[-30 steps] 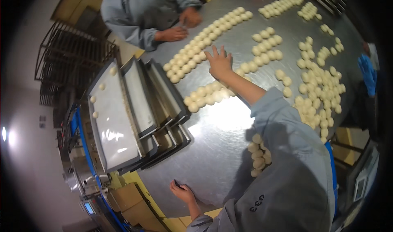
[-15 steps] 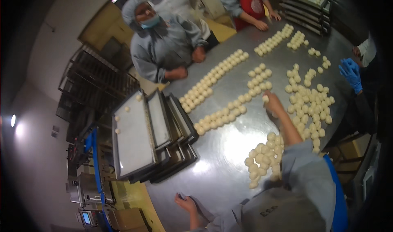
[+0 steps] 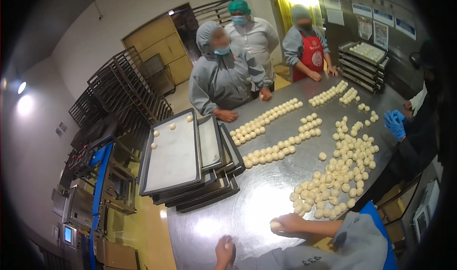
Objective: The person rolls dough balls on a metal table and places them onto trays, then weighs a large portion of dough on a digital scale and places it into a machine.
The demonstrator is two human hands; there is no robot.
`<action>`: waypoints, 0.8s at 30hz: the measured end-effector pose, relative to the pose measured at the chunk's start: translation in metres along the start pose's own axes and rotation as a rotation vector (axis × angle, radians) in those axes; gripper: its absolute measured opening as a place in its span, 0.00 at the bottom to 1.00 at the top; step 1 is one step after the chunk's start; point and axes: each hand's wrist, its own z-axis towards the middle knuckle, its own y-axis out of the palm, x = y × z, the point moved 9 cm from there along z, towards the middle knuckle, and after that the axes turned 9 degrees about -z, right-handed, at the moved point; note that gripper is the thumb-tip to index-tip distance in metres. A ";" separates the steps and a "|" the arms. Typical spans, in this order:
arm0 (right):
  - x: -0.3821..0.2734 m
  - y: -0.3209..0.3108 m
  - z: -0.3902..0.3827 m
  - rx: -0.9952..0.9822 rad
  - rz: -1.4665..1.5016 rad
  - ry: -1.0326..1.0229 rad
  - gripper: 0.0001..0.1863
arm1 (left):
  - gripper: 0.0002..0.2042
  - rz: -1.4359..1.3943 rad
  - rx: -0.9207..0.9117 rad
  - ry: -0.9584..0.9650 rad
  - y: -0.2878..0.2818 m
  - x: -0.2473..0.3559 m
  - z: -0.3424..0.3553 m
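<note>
My right hand [image 3: 291,224] is at the near side of the steel table [image 3: 223,208], its fingers closed around a pale dough ball [image 3: 275,226] that shows at the fingertips. To its left, my left hand [image 3: 224,252] is low at the table's near edge with the fingers curled in; whatever they hold is hidden. Beyond my right hand spreads a loose heap of dough balls [image 3: 345,175]. One ball [image 3: 322,156] lies apart, left of the heap. Tidy rows of dough balls [image 3: 269,155] run across the middle, with another long row [image 3: 269,119] behind.
Stacked trays [image 3: 169,189] stand at the table's left, the top one carrying several balls. More trays [image 3: 364,53] are stacked at the far right. Co-workers stand along the far side, one in a red apron [image 3: 312,55]. Blue-gloved hands [image 3: 395,125] are at the right edge.
My right hand has come back from the middle rows to the near side. The fingers of my left hand have curled in. The view has tilted up, showing more of the room.
</note>
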 end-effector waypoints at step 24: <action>-0.028 0.081 0.050 0.019 -0.229 -0.035 0.11 | 0.11 0.239 -0.296 0.132 -0.059 -0.091 -0.029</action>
